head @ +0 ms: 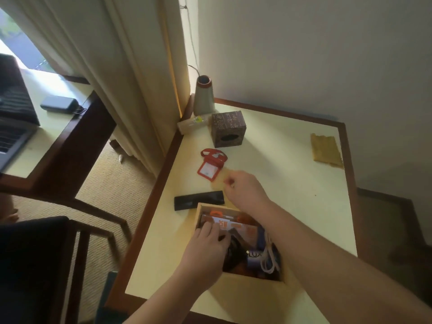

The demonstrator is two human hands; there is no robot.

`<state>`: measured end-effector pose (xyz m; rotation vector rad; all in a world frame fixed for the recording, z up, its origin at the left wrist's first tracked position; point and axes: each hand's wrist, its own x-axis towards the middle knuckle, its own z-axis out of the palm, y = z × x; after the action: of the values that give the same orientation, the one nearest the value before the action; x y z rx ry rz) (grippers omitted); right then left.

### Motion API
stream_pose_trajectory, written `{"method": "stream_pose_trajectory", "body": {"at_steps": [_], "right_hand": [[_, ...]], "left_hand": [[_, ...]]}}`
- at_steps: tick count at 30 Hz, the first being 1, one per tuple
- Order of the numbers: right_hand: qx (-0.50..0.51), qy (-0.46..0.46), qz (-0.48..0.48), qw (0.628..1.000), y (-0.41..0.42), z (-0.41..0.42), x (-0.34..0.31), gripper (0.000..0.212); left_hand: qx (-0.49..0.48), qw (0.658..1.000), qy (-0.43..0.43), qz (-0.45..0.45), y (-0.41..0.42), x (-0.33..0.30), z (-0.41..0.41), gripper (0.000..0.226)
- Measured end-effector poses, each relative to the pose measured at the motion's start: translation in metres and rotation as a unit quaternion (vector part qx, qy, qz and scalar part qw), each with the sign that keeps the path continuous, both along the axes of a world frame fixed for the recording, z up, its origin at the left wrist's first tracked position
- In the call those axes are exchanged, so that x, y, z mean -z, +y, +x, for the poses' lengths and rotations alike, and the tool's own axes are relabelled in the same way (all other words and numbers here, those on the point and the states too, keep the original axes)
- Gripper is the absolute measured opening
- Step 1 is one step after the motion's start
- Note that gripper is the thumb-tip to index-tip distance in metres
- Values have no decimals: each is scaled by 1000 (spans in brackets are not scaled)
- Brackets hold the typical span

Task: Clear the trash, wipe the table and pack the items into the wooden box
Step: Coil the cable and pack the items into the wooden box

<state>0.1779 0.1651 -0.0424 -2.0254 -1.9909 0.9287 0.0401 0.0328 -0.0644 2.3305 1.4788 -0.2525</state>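
Packing looks underway: the left hand [205, 246] presses its fingers onto an orange card in the wooden box [236, 239], while the right hand [243, 188], loosely curled and empty, reaches beyond the box, likely for the red badge holder [210, 163] or black case [198, 200].

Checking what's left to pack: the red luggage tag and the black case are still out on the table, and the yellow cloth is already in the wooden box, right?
Not quite. The head view shows the yellow cloth lying on the table near its far right edge, not in the wooden box. The red luggage tag and black case are indeed still out.
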Motion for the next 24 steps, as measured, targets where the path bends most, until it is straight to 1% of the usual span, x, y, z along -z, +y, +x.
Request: {"method": "stream_pose_trajectory", "body": {"at_steps": [3, 5, 7, 8, 9, 10, 12, 13, 14, 16, 17, 19, 21, 22, 23, 24], "right_hand": [[-92, -1, 37, 995, 52, -38, 1, 30], [-145, -28, 65, 987, 90, -66, 7, 39], [-194, -68, 85, 975, 131, -95, 15, 48], [-215, -91, 96, 968, 152, -109, 21, 52], [-232, -125, 107, 959, 173, -121, 27, 57], [-244, -167, 114, 948, 192, -131, 34, 63], [-249, -246, 112, 930, 222, -145, 48, 73], [-247, -274, 107, 924, 234, -149, 54, 71], [-249, -299, 102, 916, 242, -153, 63, 68], [-272, -337, 114, 894, 252, -156, 83, 62], [-283, -346, 129, 885, 252, -156, 88, 55], [-288, -337, 179, 879, 246, -152, 93, 40], [-301, -319, 227, 870, 238, -147, 91, 33], [-309, -301, 233, 872, 233, -144, 89, 34], [-322, -269, 228, 879, 226, -142, 86, 39], [-327, -211, 213, 896, 214, -139, 79, 47]], "left_hand": [[-38, 994, -96, 27, -4, -7, -10, 58], [-104, 982, -157, 29, -5, -12, -20, 50], [-182, 964, -191, 41, -1, -10, -32, 43], [-209, 955, -201, 58, 4, -9, -37, 46], [-222, 951, -204, 68, 9, -7, -42, 53], [-222, 951, -206, 60, 15, -5, -46, 61], [-241, 943, -226, -26, 20, 11, -53, 67], [-254, 934, -241, -67, 20, 19, -55, 70], [-258, 929, -255, -81, 19, 27, -55, 75], [-265, 922, -267, -90, 15, 40, -53, 83], [-272, 920, -269, -91, 15, 44, -52, 86], [-278, 921, -262, -81, 14, 49, -50, 91], [-279, 923, -257, -68, 15, 52, -48, 93], [-281, 922, -258, -64, 15, 53, -47, 94], [-283, 922, -257, -62, 14, 54, -47, 94], [-284, 922, -256, -59, 14, 55, -46, 94]]}}
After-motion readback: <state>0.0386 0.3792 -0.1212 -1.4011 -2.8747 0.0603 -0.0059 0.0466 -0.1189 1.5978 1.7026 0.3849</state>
